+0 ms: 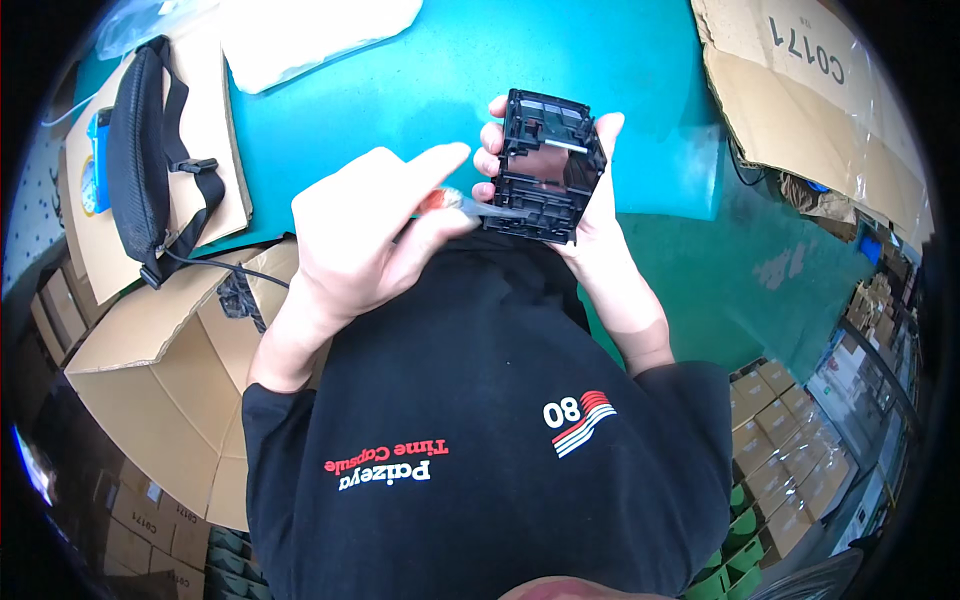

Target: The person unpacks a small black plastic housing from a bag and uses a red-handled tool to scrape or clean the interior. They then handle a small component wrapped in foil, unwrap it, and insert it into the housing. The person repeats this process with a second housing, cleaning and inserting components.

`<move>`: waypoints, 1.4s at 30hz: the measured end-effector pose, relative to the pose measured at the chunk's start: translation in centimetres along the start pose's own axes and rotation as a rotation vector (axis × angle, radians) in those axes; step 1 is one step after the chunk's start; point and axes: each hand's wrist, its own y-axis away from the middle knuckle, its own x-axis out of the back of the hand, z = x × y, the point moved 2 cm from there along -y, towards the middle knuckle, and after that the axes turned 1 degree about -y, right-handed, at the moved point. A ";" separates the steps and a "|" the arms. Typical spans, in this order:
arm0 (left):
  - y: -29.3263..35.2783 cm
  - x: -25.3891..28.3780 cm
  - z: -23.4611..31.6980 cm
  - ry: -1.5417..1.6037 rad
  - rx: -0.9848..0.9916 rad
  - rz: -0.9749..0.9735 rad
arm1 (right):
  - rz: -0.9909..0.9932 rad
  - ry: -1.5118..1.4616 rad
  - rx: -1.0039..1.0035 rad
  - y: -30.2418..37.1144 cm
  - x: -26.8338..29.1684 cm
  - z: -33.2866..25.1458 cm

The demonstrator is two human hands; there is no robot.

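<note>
My right hand [594, 215] cradles a black plastic housing [548, 168] from below, with its fingers curled round the left side and the thumb along the right edge. The housing is box-shaped, with ribs, slots and a shiny dark panel in its middle. Between the thumb and fingers of my left hand [370, 225] is a small tool with a red handle [440, 201] and a thin pale shaft. That shaft reaches over the lower left part of the housing; whether its tip touches is too small to tell.
A teal mat [380, 115] covers the table. At the left, a black strap bag [145, 150] lies on cardboard, above an open carton [170, 370]. A white bag [310, 35] lies at the far side, and a large cardboard piece [810, 100] at the far right.
</note>
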 end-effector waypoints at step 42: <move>0.5 0.0 -1.7 0.072 -0.047 -0.155 | -0.143 1.904 0.772 2.0 -8.3 -3.1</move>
